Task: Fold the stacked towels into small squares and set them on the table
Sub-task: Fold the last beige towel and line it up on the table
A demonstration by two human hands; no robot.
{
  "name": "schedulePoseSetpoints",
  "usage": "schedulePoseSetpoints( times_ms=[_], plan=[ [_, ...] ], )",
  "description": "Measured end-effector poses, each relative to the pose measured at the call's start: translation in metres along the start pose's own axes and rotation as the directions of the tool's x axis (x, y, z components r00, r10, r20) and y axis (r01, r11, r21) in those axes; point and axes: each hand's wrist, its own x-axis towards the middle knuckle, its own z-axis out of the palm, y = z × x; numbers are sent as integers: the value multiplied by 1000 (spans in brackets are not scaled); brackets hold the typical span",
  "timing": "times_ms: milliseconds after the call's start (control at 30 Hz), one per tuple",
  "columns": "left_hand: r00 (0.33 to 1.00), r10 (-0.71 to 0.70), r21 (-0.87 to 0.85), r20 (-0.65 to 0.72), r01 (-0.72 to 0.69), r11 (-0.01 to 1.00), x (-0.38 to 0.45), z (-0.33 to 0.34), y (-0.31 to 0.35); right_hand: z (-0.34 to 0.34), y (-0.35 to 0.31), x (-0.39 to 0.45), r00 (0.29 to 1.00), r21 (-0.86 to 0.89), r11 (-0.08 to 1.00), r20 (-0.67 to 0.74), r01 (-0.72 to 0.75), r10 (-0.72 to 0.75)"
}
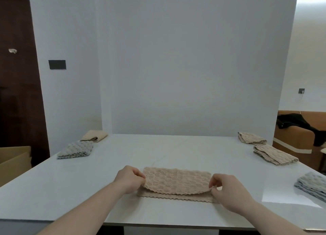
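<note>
The beige towel lies near the front edge of the white table, about at its middle; it is folded in a long strip, and its upper layer is lifted a little above the lower layer, whose zigzag hem shows along the front; the left hand pinches the left end of the upper layer between thumb and fingers; the right hand pinches the right end in the same way, fingers curled round the cloth; so both grips are clamped on the towel, one at each end, and both forearms reach in from the front edge.

At the far left corner lies a folded beige square; just in front of it, along the left edge, lies a folded grey square; the two are near but I cannot tell if they touch. At the far right corner lies a second beige square; in front of it, along the right edge, a third beige piece lies close by; further to the front on the right edge is a grey stack, partly cut by the frame.

Left of the table stands a cardboard box; its inside is not visible. Behind the table stands a white wall; to the right, a dark garment lies over a brown sofa.
</note>
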Motion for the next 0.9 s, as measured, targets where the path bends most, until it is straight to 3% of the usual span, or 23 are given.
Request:
schedulePoseSetpoints(
  times_ms=[267, 400, 533, 700, 900],
  plan=[
    [996, 82, 248, 29, -87, 965, -5, 8, -5, 8, 17, -7, 999, -18, 1000, 38, -9, 10],
    [943, 332, 418, -31, -290, 861, -14, 24, 10, 12, 21, -3, 998, 91, 994, -12, 56, -55],
    [861, 498, 383, 107, -498, 778, -16, 57, 34, 22, 11, 13, 990, 159, 984, -126, 80, -60],
    [879, 389, 490, 275, -477, 730, -7, 105, 36, 52, -5, 29, 998, -9, 1000, 67, 3, -3],
    [891, 297, 581, 344, -450, 678, 11, 118, 33, 65, -4, 44, 978, -196, 980, 199, -29, 69]
  ],
)
